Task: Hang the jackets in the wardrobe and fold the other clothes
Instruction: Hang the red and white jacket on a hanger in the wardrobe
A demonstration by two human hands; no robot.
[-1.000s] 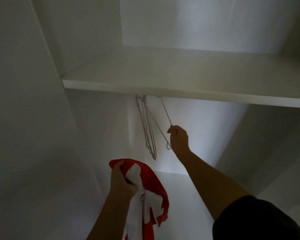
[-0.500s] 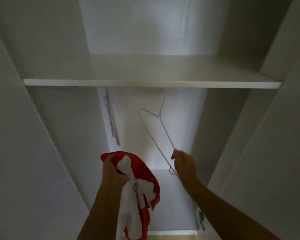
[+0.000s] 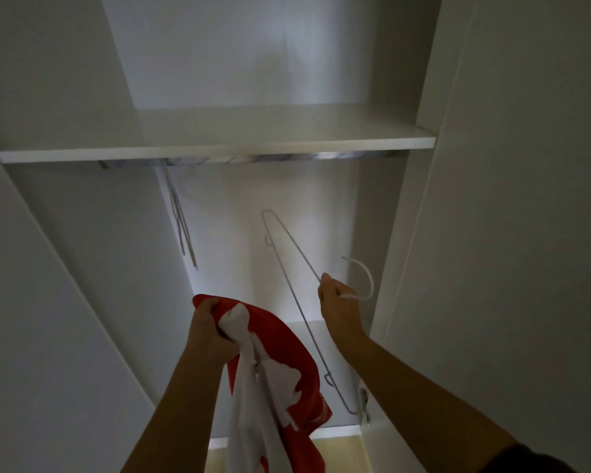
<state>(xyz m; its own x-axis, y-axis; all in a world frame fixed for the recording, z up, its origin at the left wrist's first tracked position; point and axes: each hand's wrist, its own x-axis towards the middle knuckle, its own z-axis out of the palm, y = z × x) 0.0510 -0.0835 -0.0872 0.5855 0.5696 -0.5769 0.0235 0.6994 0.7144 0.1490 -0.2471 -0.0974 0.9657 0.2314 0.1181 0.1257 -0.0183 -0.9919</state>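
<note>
The right hand (image 3: 338, 302) is curled round the neck of a wire hanger (image 3: 296, 302), free of the rail (image 3: 287, 158) inside the wardrobe. The hanger's long axis slants from upper left, deeper in, down to lower right, and its hook curves up toward the right wall. The left hand (image 3: 209, 332) clutches the bunched top of a red and white jacket (image 3: 287, 353), which hangs straight down just left of the hanger. More hangers (image 3: 181, 230) dangle from the rail under the shelf (image 3: 219, 153).
</note>
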